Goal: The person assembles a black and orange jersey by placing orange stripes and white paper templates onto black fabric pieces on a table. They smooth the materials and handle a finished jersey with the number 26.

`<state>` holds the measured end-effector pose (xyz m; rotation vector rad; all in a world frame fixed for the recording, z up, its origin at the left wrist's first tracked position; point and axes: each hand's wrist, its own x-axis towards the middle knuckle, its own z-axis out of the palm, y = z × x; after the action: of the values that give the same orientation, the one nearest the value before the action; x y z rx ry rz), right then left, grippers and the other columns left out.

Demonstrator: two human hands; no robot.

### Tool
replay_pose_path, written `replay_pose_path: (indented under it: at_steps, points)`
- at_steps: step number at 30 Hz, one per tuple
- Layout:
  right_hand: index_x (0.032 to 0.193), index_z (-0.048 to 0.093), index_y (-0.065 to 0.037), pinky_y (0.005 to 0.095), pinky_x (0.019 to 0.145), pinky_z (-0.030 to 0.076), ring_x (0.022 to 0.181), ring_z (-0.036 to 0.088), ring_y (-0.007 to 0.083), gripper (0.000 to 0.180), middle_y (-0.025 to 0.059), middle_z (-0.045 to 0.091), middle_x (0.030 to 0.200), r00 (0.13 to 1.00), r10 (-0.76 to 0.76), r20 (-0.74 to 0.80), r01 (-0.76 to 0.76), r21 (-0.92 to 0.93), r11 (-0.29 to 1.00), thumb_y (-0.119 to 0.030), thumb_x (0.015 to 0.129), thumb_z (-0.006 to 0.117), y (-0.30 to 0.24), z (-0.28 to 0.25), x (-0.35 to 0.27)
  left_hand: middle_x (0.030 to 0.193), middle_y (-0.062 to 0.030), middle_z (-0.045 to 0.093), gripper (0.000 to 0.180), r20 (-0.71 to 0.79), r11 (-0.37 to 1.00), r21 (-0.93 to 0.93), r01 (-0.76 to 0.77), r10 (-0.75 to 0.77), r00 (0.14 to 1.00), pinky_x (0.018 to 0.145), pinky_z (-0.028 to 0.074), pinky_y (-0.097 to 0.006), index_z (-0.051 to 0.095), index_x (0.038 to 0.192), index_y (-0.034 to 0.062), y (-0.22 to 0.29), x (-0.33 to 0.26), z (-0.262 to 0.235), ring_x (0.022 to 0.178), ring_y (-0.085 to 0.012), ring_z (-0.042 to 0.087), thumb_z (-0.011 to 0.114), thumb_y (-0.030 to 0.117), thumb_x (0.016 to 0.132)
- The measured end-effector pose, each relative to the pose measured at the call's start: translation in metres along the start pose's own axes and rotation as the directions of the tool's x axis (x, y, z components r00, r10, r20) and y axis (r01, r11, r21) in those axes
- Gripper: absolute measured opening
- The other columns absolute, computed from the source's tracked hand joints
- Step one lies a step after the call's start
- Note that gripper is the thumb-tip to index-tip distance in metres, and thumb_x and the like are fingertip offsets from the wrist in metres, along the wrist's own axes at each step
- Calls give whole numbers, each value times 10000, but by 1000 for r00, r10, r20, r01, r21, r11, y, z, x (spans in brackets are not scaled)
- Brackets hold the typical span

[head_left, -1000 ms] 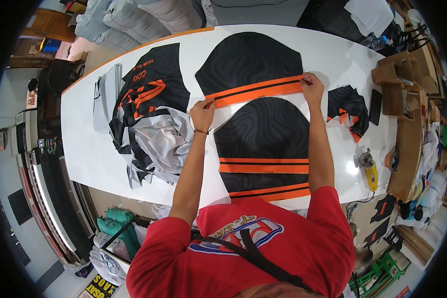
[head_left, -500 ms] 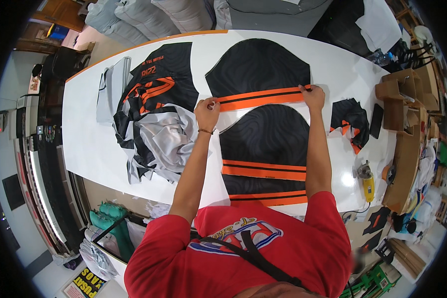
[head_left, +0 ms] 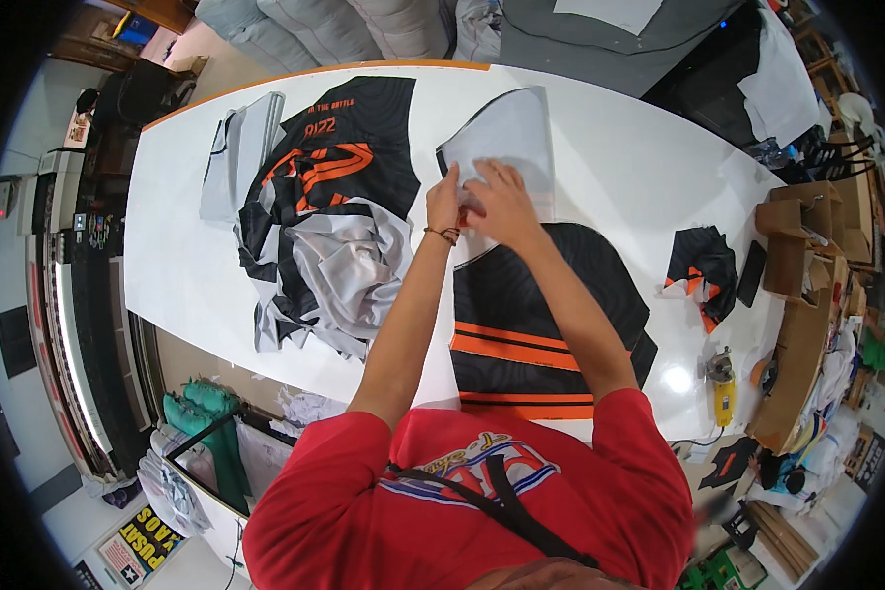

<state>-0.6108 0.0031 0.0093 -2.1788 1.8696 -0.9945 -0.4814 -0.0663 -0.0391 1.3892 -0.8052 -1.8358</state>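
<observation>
A cut fabric sleeve panel (head_left: pixel 506 128) lies folded over near the table's far edge, its pale grey underside up and a thin black edge showing on its left. At its near left corner my left hand (head_left: pixel 443 205) is closed, pinching the fabric. Close beside it, my right hand (head_left: pixel 501 205) has bent fingers gripping the same corner, where a bit of orange shows. Below my hands lie black panels with orange bands: one large panel (head_left: pixel 551 280) overlaps another panel (head_left: pixel 501 385) closer to me. My right forearm passes over them.
Left of my hands sit a black-and-orange jersey piece (head_left: pixel 374 123), a crumpled grey heap (head_left: pixel 349 256) and folded grey cloth (head_left: pixel 236 162). To the right are a small black-orange scrap (head_left: pixel 703 265), a dark phone-like slab (head_left: pixel 751 273), a yellow corded power tool (head_left: pixel 724 398) and cardboard boxes (head_left: pixel 792 236).
The far sleeve panel was spread flat, black side up; now it is folded to the left with its grey underside showing. My right hand has moved left, beside my left hand.
</observation>
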Motion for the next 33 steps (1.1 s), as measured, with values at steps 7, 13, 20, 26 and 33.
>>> replay_pose_path:
  at_steps: [7, 13, 20, 26, 33]
  points:
    - [948, 693, -67, 461, 967, 446, 1088, 600, 328, 201, 128, 666, 1096, 915, 365, -172, -335, 179, 925, -162, 779, 746, -26, -49, -89, 624, -196, 602, 467, -45, 600, 742, -300, 490, 871, 591, 453, -434, 620, 688, -18, -22, 9, -10, 580, -335, 586, 687, 425, 818]
    - [1019, 699, -20, 286, 746, 516, 794, 649, 149, 211, 64, 690, 875, 316, 846, -429, -732, 458, 505, -165, 872, 740, 18, -137, -260, 716, -82, 702, 244, -107, 720, 622, -310, 469, 876, 541, 525, -285, 715, 978, -1, -10, 3, -36, 606, -133, 669, 737, 220, 877]
    - [1055, 693, -3, 305, 630, 508, 658, 633, 157, 318, 102, 689, 749, 54, 940, -338, -907, 378, 188, -248, 857, 741, -16, -196, -370, 778, -71, 642, 240, -91, 869, 429, -248, 314, 945, 489, 486, -224, 616, 1079, -20, -46, -73, -118, 593, -121, 629, 655, 179, 953]
    - [1135, 657, -27, 421, 816, 506, 826, 675, 294, 491, 130, 701, 839, 221, 860, -461, -975, -82, 207, -351, 791, 792, -49, -140, -354, 805, -57, 662, 200, 122, 823, 467, -323, 302, 945, 499, 462, -205, 634, 1048, -4, -67, -168, -120, 602, -106, 632, 649, 175, 962]
    - [1013, 670, -50, 406, 785, 499, 792, 664, 307, 438, 100, 681, 809, 109, 918, -381, -993, -85, 83, -389, 772, 806, -44, -132, -344, 831, -36, 680, 150, 339, 788, 462, -407, 267, 902, 567, 493, -205, 669, 1059, 12, -65, -205, -91, 665, -74, 636, 658, 114, 950]
